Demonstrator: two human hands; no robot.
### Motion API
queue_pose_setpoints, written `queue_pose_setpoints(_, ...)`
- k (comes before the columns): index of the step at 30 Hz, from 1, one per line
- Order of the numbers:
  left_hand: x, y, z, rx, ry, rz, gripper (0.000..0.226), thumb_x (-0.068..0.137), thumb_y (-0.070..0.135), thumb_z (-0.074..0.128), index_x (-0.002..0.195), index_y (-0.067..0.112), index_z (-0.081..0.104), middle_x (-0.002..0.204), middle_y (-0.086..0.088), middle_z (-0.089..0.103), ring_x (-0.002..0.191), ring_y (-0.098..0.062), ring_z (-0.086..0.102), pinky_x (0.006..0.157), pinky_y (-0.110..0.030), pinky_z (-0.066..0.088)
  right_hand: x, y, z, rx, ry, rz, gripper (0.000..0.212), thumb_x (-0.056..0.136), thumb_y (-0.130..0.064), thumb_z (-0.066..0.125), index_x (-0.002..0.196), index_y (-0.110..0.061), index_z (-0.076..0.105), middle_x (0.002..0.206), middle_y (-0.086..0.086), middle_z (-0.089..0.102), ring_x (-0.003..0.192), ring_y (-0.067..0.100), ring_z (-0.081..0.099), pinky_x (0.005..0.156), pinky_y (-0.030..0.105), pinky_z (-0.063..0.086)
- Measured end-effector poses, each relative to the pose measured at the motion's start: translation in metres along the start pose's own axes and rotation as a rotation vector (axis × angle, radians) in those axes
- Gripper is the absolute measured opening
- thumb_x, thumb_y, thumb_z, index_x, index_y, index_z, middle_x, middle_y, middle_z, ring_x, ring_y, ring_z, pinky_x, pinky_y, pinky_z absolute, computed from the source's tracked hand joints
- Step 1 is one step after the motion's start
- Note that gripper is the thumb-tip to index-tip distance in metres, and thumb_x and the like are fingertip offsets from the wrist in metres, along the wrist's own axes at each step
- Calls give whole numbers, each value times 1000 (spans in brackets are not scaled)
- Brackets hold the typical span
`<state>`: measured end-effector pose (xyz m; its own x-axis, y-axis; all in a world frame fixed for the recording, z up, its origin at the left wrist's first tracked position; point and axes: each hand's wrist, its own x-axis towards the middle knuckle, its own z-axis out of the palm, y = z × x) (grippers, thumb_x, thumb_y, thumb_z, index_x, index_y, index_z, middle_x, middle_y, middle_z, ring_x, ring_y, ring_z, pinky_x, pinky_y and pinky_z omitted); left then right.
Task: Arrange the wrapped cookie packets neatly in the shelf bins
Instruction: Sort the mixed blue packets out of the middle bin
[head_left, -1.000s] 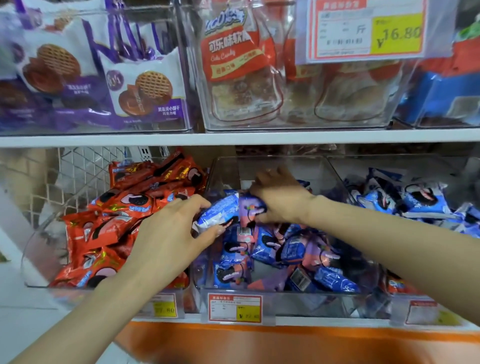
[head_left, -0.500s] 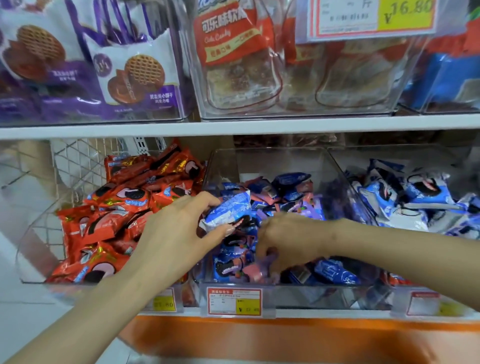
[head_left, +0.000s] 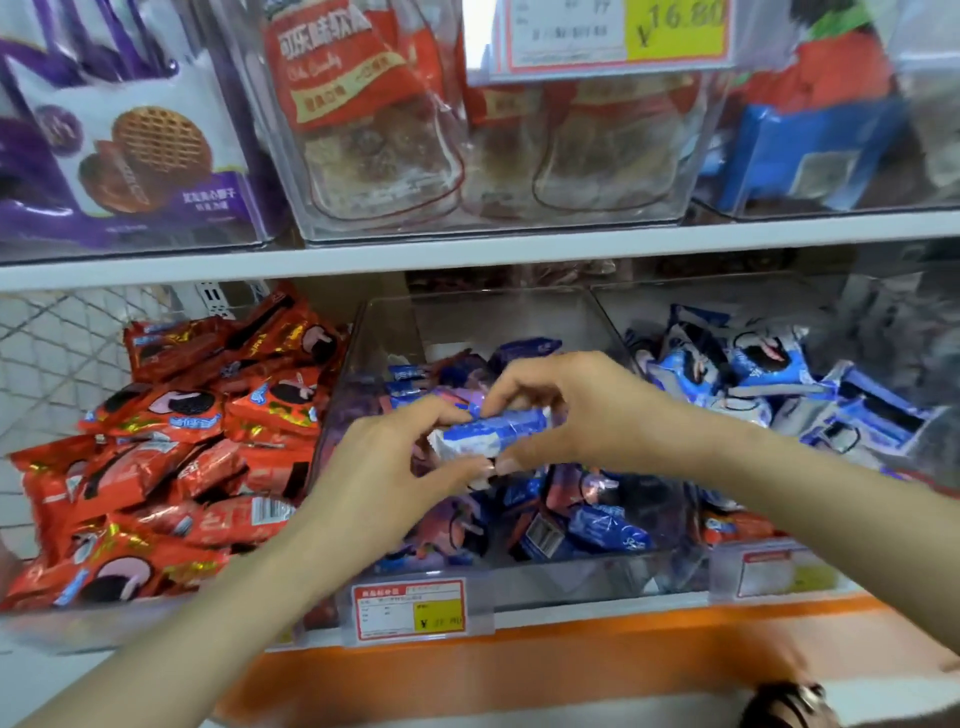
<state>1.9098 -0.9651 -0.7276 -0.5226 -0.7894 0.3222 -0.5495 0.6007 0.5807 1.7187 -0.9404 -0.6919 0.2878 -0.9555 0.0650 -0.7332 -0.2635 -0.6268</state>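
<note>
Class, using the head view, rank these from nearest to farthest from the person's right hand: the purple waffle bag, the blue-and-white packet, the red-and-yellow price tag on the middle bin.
1. The blue-and-white packet: held by the right hand itself.
2. The price tag: below, on the front of the middle bin.
3. The purple waffle bag: upper shelf, far left.

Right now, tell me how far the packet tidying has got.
Early. Done: nothing looks neat yet. In hand: left hand and right hand pinch one blue-and-white wrapped cookie packet over the clear plastic middle bin. Left: its blue and purple packets lie jumbled; the red foil packets alongside are heaped.
</note>
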Motion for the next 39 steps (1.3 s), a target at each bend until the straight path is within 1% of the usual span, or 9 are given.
queue_pose_setpoints(3,14,5,9,-131,-63,-12,29,77,29,71,101,30,54,85,16,64,66,7,55,59,-9,39,-21,12,-19,-108,165,97,26,70,-28,80,87,-33,61,78,-12,61,64,-2,51,58,12,38)
queue_pose_setpoints(6,33,2,27,-6,-280,143,33,79,39,69,108,33,55,110,20,59,100,4,52,87,-25,44,-43,26,-36,12,376,169,25,66,-31,80,84,-28,62,78,-7,65,64,3,54,61,19,41)
queue_pose_setpoints(8,44,4,47,120,-448,324,46,80,41,69,123,33,53,128,17,50,119,0,40,101,-20,29,-56,32,-39,85,466,196,27,63,-34,78,84,-27,63,77,-4,66,66,13,56,64,31,44)
queue_pose_setpoints(11,56,6,79,314,-571,528,59,80,44,67,135,35,45,145,12,34,131,-6,23,101,-19,11,-69,36,-37,119,544,209,25,63,-33,78,83,-27,63,83,0,67,73,18,60,67,33,46)
queue_pose_setpoints(19,66,-5,72,607,-551,541,45,82,58,57,120,33,57,131,10,42,117,-14,37,81,-29,19,-75,41,-37,165,543,190,24,68,-29,79,86,-26,64,80,-2,64,75,21,57,65,31,43)
queue_pose_setpoints(26,54,-20,13,874,-678,337,48,84,56,53,128,37,46,140,19,29,130,-4,24,85,-29,19,-79,40,-38,165,520,166,24,65,-36,76,84,-30,63,81,-7,64,76,16,59,69,32,45)
queue_pose_setpoints(31,55,-12,7,998,-649,272,52,85,47,58,131,30,41,134,12,38,128,-9,30,98,-32,25,-78,38,-40,162,541,148,23,68,-33,78,86,-29,64,81,-6,64,69,12,56,61,26,44)
queue_pose_setpoints(36,46,-17,28,862,-343,162,52,83,58,53,119,23,39,125,6,50,119,-14,43,90,-28,31,-79,44,-44,164,578,159,22,69,-31,78,86,-29,65,86,-4,67,75,13,58,70,29,45)
queue_pose_setpoints(39,42,-25,36,704,-469,101,71,71,83,33,115,30,48,118,9,47,111,-11,39,85,-28,31,-79,48,-45,165,575,176,21,69,-31,79,84,-30,64,88,-4,68,83,17,61,75,35,47)
